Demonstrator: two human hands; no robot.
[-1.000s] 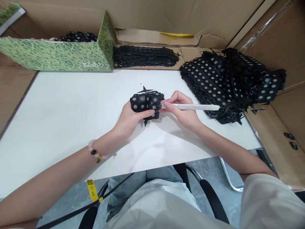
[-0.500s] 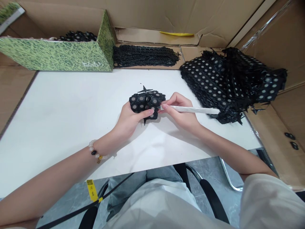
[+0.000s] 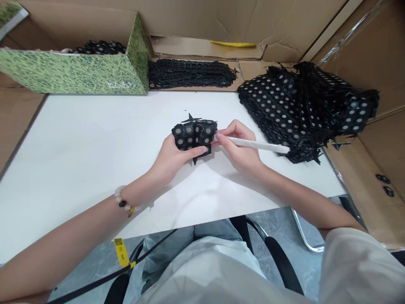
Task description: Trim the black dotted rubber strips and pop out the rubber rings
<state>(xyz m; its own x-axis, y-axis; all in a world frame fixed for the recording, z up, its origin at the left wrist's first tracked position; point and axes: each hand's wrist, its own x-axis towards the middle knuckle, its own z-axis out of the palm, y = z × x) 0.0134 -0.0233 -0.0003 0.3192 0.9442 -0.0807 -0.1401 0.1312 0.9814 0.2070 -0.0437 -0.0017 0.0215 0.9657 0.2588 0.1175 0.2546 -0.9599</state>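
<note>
My left hand [image 3: 172,156] is closed on a small black moulded sheet [image 3: 189,140] with rows of grey round spots and pointed tabs at its top and bottom. The thumb lies across the sheet's lower front. In a pinch, my right hand [image 3: 238,143] holds a slim white stick-like tool [image 3: 259,145] whose blunt end points right. Its other end is at the sheet's right edge, where the tip is hidden by my fingers. Both hands are above the white tabletop [image 3: 104,139].
A green patterned box [image 3: 85,74] with black pieces [image 3: 101,47] stands at the back left. Beside it lies a stack of black strips [image 3: 193,73]. Many spotted black sheets [image 3: 284,109] are heaped at the right. Two small black parts [image 3: 388,191] lie on cardboard farther right.
The spotted sheet has turned slightly, so its middle groove faces me more. My right hand and the white tool have shifted only a little at its right edge.
</note>
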